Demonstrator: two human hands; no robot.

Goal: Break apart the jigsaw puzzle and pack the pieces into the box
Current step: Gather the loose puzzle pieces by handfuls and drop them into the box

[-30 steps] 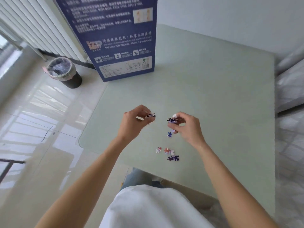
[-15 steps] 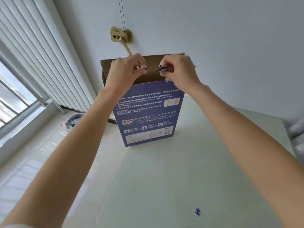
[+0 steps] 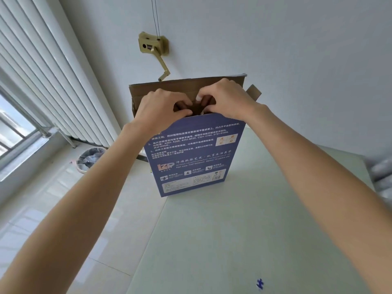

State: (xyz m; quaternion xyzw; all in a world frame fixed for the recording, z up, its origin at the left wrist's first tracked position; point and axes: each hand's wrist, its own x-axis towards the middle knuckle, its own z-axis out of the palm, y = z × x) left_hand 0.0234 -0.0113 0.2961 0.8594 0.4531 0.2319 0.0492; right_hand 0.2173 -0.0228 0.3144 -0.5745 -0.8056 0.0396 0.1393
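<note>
Upright on the counter (image 3: 244, 230), the blue box (image 3: 191, 158) stands with its long axis vertical and its open brown mouth facing up. Both hands hang over that mouth: left hand (image 3: 161, 111) and right hand (image 3: 227, 98), fingers curled, though whether they hold pieces I cannot tell. One blue puzzle piece (image 3: 260, 283) lies near the counter's front.

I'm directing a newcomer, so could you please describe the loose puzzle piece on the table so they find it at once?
Start at the pale green table where the tall blue box stands. Come toward its near edge, right of centre. The puzzle piece lies there alone: small, dark blue with knobbed edges, and nothing beside it.
</note>
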